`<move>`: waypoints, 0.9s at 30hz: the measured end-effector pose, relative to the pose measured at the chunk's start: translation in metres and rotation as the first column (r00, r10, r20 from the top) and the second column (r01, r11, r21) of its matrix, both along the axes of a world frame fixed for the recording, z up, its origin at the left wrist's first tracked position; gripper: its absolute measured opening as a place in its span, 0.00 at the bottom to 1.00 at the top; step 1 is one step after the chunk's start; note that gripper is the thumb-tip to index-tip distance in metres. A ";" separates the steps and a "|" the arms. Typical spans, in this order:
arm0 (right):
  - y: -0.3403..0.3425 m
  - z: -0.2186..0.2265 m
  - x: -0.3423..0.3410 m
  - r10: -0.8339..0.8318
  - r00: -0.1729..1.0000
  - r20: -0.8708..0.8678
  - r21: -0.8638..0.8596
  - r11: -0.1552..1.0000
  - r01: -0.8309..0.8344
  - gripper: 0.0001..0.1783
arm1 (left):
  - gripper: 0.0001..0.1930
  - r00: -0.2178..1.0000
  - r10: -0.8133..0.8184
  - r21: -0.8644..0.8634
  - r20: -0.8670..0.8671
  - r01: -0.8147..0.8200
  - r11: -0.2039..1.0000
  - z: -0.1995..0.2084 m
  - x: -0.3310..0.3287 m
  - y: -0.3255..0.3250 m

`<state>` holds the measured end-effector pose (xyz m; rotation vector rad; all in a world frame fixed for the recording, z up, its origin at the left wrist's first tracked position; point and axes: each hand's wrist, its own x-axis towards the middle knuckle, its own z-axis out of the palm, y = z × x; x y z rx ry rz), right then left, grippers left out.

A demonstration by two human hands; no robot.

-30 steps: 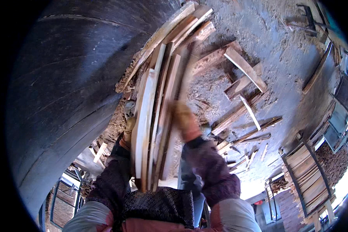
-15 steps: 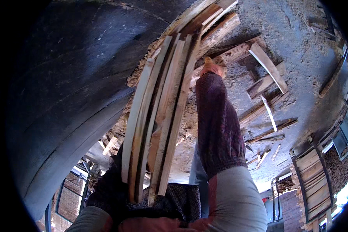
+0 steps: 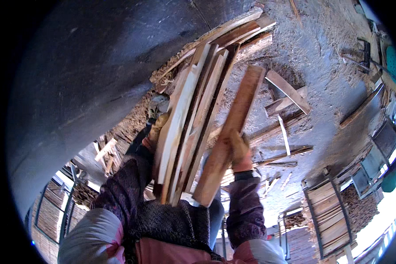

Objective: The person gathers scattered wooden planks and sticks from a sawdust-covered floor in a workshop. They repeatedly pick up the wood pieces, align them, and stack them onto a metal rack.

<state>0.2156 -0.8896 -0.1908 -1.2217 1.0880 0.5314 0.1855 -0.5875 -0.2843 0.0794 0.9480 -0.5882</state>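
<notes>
Right hand [image 3: 241, 154], stretched far forward half a second ago, now grips a brown board [image 3: 236, 116] just right of the planks [image 3: 180, 122], whose left side the left hand [image 3: 159, 125] clasps.

Woodworking shop, sawdust-strewn floor [image 3: 323, 57], scattered offcuts [image 3: 289, 92], racked boards [image 3: 331, 211]

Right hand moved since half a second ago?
Yes: the right hand came down the picture. Level with the crossed boards before, it's now well below them, gripping a plank.
</notes>
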 end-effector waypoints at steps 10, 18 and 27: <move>0.062 0.099 -0.014 0.290 0.955 0.059 0.234 0.926 -0.296 0.28 | 0.20 0.948 0.158 0.180 0.276 -0.213 0.960 0.042 -0.132 -0.016; 0.108 0.236 -0.091 0.783 0.614 0.097 0.249 0.578 -0.777 0.36 | 0.22 0.750 0.661 -0.010 -0.021 -0.661 0.750 0.294 -0.203 -0.026; 0.205 0.308 -0.245 0.971 -0.085 0.224 -0.009 -0.085 -0.996 0.32 | 0.22 0.307 0.944 -0.106 -0.123 -0.950 0.295 0.315 -0.418 -0.019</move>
